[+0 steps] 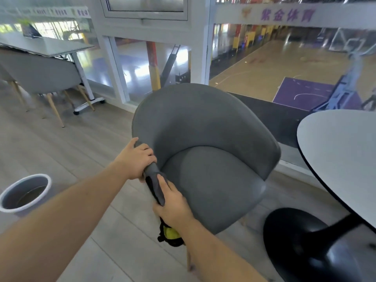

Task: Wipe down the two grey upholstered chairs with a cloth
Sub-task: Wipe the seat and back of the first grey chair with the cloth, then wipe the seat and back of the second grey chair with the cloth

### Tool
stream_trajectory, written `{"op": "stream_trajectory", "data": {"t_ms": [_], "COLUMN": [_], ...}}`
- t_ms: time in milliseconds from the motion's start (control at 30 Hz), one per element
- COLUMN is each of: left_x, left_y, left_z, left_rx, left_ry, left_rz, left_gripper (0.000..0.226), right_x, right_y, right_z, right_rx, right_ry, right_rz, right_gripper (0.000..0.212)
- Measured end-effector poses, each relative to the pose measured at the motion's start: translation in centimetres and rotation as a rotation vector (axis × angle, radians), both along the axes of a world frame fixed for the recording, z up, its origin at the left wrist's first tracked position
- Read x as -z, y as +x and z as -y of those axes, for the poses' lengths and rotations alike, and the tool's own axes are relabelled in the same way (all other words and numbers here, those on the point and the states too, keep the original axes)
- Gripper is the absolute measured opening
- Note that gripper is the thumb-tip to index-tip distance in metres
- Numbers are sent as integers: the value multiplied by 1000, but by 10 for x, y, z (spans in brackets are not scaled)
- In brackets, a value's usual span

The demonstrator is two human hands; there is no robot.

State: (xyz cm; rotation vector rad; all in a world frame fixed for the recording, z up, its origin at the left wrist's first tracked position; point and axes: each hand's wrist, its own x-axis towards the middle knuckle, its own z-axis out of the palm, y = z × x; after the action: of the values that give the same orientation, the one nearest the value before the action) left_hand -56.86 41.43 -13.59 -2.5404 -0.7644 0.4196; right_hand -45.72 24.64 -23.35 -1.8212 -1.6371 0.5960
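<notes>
A dark grey upholstered chair (205, 143) with a curved back stands in front of me, its seat facing me. My left hand (136, 159) grips the near end of the chair's left arm edge. Just below it, my right hand (173, 202) presses a cloth (169, 234) against the same edge; the cloth is black and yellow, and most of it hangs under my wrist. A second, lighter grey chair (42, 72) sits tucked under a table at the far left.
A grey waste bin (24, 193) stands on the wood floor at left. A white round table (341, 151) on a black pedestal base (301, 241) is close on the right. A white desk (44, 45) and glass windows lie beyond.
</notes>
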Motion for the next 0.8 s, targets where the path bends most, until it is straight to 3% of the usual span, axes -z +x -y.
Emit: {"op": "stream_trajectory", "data": {"t_ms": [267, 433, 533, 600, 700, 800], "left_x": [17, 20, 9, -12, -49, -86], "left_y": [80, 109, 115, 127, 158, 199], "left_z": [38, 57, 62, 71, 102, 144], "left_rx": [23, -67, -110, -106, -102, 2], "left_ry": [19, -60, -211, -345, -636, -670], "left_rz": [168, 208, 133, 85, 170, 263], "left_gripper": [56, 56, 60, 49, 26, 26], "right_x": [-8, -17, -39, -66, -118, -174], "right_y": [119, 157, 173, 190, 220, 249], "right_z": [47, 56, 68, 83, 119, 168], "right_rx": [89, 97, 135, 217, 350, 483], "right_ry": [-7, -100, -111, -79, -2, 94], "right_rz": [15, 41, 31, 31, 13, 28], "right_gripper": [68, 71, 67, 66, 65, 64]}}
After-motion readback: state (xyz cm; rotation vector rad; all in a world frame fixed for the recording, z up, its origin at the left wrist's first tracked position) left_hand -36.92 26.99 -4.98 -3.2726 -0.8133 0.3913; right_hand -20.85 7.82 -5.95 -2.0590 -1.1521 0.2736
